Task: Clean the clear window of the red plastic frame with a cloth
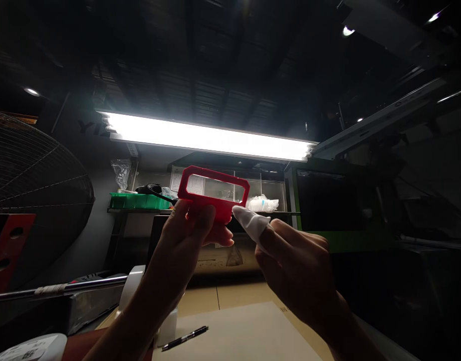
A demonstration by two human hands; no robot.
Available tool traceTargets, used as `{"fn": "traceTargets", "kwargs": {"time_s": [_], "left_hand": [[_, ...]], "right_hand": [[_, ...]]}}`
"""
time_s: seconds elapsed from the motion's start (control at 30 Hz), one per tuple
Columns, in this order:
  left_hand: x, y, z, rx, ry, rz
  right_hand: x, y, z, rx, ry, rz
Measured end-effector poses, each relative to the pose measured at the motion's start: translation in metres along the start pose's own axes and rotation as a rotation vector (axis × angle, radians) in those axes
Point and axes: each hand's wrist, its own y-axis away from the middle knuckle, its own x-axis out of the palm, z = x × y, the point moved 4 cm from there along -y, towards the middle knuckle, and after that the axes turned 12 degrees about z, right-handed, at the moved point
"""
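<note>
Red plastic, a rectangular frame (214, 193) sits at the centre of the head view, raised toward the strip light (210, 136) and pinched along its lower edge by the left hand (189, 230). The right hand (294, 260), loosely curled just right of it, touches the frame's lower right corner with 1 white-capped finger. A pen (185, 338) lies on the sheet (245, 336) at the bottom.

Red plastic frames (214, 193): 1. White finger cots (252, 223): 1 (worn on a fingertip). Bare hands: 2, left hand (189, 235) and right hand (296, 265). Pens (185, 338): 1. Green bins (138, 201): 1. Tube lamps (208, 138): 1. Wire-guard fans (35, 165): 1.
</note>
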Motion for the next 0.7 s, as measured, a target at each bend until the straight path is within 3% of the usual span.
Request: {"fn": "traceTargets", "kwargs": {"time_s": [0.7], "left_hand": [[-0.002,0.001,0.002,0.012,0.032,0.006]], "right_hand": [[0.003,-0.017,0.011,-0.057,0.152,0.002]]}}
